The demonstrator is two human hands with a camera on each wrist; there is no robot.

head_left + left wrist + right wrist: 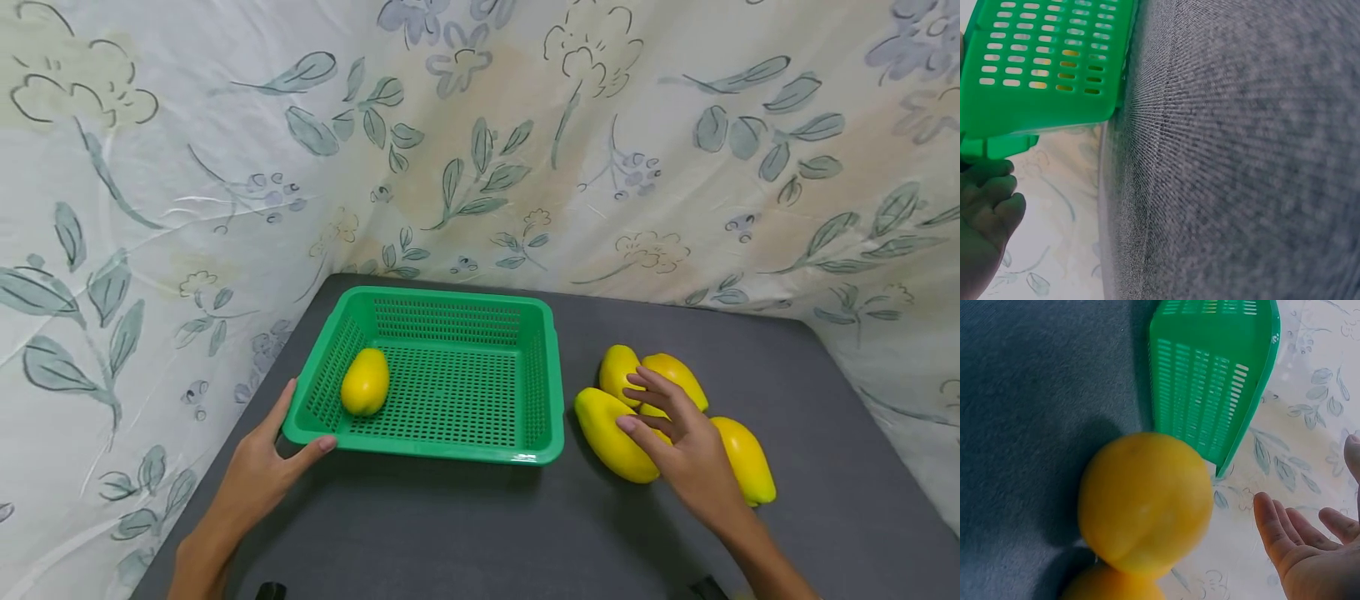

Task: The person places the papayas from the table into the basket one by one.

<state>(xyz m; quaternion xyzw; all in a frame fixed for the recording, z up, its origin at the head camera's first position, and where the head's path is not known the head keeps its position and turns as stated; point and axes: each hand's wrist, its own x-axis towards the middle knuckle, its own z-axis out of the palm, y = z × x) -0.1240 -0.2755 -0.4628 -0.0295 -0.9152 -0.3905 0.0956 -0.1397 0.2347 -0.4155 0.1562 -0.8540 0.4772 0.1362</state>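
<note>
A smooth yellow fruit (613,435) lies just right of the green basket (450,452), the nearest to it of a loose cluster (744,460); it looks firm, of modest weight and a little slippery, apt to roll if nudged and perhaps to bruise if squeezed. The surest hold is probably around its thick middle, thumb on one flank and fingers on the other. The right hand (692,457) hovers over the cluster, right of the basket, fingers parted and loosely bent, gripping nothing. Inside the basket, near its left wall, sits a lone fruit (365,383). The left hand (258,468) grips the basket's near left corner, thumb over the rim. Under the basket spreads a dark table (450,533); behind it hangs a flowered cloth (487,108).
</note>
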